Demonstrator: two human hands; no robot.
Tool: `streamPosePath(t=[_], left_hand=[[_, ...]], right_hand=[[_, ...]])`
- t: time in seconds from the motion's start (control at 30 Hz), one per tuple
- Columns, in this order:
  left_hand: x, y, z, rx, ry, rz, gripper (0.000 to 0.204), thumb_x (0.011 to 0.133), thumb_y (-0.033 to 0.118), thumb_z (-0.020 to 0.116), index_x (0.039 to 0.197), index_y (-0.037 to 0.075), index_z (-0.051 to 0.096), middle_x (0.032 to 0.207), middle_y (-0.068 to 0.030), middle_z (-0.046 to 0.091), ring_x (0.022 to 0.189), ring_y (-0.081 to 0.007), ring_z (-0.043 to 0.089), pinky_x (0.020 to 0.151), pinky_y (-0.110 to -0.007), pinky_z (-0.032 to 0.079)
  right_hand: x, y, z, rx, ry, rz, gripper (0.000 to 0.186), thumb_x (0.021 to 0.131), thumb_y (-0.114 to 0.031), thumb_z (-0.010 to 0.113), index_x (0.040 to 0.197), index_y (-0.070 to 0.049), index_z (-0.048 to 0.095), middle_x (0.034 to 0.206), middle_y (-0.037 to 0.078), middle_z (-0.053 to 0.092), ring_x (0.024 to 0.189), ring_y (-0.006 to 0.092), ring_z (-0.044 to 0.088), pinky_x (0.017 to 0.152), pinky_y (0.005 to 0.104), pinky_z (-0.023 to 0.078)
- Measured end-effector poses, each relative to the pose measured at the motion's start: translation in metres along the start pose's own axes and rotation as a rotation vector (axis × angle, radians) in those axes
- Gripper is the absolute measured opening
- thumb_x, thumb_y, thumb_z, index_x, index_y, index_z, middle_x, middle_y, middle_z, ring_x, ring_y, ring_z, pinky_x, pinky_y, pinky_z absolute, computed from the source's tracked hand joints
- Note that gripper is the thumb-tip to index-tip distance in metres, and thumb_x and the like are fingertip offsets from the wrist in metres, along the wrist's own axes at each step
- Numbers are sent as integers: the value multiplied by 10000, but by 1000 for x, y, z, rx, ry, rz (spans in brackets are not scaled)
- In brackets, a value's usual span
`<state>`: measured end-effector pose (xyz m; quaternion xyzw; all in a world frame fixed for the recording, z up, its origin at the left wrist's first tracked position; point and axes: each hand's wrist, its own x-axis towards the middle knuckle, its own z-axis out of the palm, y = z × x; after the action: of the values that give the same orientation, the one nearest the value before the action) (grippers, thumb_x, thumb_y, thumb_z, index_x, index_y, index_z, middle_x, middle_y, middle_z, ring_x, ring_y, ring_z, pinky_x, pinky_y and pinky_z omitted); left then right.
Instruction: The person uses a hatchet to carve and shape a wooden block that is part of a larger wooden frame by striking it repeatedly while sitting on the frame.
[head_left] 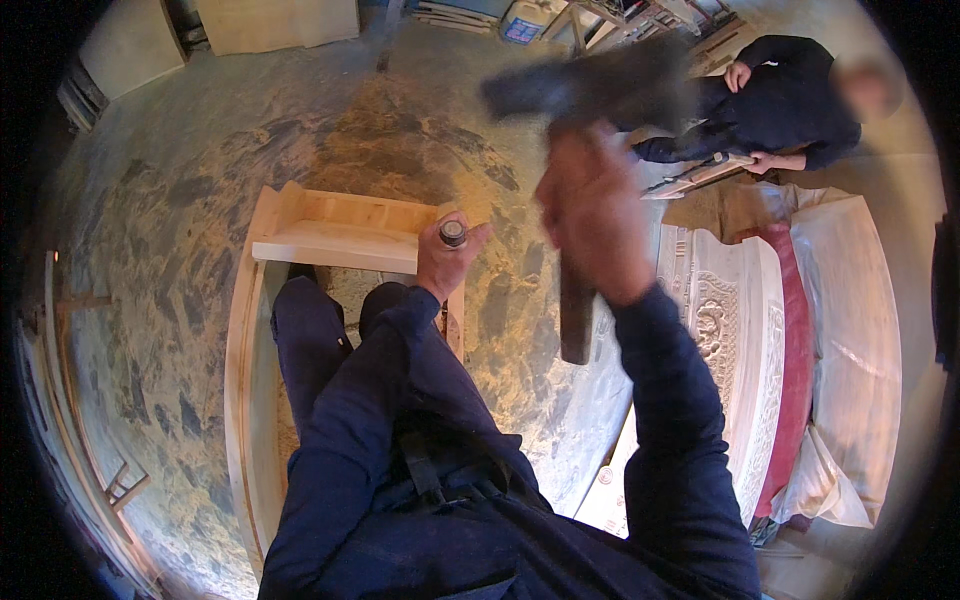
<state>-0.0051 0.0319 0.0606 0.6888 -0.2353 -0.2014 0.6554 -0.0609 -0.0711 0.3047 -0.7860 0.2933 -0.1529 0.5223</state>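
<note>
The blotchy floor (180, 300) carries a pale wooden frame (335, 243) and what looks like sawdust (370, 140).

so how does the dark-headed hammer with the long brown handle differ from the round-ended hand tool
The hammer is motion-blurred at its head; the round-ended tool looks sharp.
The hammer's head and handle both show; the tool shows mainly its round end, facing the camera.
The hammer is in the right hand, the tool in the left.
Shared: each is gripped in one bare hand.

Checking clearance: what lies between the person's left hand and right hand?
Head view: only dusty floor shows between the left hand and right hand; that stretch looks bare.
</note>
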Motion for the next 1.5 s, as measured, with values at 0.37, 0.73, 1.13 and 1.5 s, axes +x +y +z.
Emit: streamPosePath(t=[0.37,0.73,1.13,1.5], left_hand=[[-17,-21,14,-103,4,-98,261,823,163,797,740,27,590,630,0,536,617,-89,475,573,-344,435],[73,9,-16,-987,-642,-692,331,928,193,717,706,217,474,521,64,372,396,-89,315,407,-279,235],[23,19,-41,-644,183,-260,278,913,167,737,737,160,523,529,34,430,394,-90,375,384,-315,286],[12,11,-29,-534,425,-41,329,936,157,715,709,132,477,550,27,437,433,-84,367,405,-313,277]], right_hand=[[-95,99,-29,-541,-204,0,318,979,-284,611,888,17,565,680,267,587,643,443,606,553,491,437],[-262,177,9,-257,-315,651,380,994,-363,567,993,15,605,807,310,622,791,483,634,648,495,483],[-279,190,51,-429,-373,357,401,975,-392,606,938,6,572,706,296,606,691,501,622,590,544,482],[-280,199,62,-417,-325,346,398,974,-389,602,923,4,568,710,297,609,695,496,623,599,545,484]])
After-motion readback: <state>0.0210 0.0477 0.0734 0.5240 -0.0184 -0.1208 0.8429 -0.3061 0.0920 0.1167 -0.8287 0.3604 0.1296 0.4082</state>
